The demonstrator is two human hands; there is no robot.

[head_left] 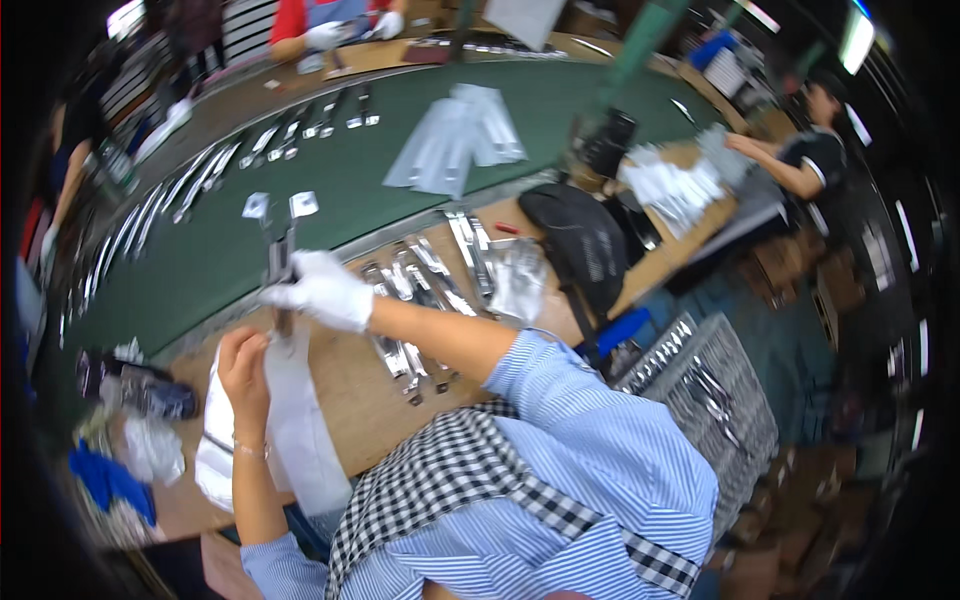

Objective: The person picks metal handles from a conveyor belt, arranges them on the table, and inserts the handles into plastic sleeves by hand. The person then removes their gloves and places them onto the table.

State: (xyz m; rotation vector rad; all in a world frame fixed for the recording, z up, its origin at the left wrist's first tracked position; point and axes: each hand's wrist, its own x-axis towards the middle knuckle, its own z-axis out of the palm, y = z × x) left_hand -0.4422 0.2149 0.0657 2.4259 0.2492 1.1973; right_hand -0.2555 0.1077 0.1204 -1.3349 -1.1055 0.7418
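Note:
My gloved right hand [325, 290] is closed around a shiny two-armed metal piece [279, 255], tong-like in shape. It stands roughly upright over the edge of the green belt, with white tag-like patches by its upper ends. Just below, my bare left hand [243, 370] has its fingers curled in a pinch at the top of a long translucent plastic sleeve [300, 420]. The metal's lower end meets the sleeve's mouth; whether it is inside is blurred. Beside my right wrist, several similar metal pieces [420, 275] lie on the wooden table [345, 385]. A white packet [215, 450] lies by my left forearm.
The green belt [340, 190] carries rows of metal pieces [205, 180] and a fan of plastic sleeves [455, 140]. A black bag [580, 240] sits at the table's right. Co-workers' gloved hands [325, 36] and bare arms [770, 160] are across and at right.

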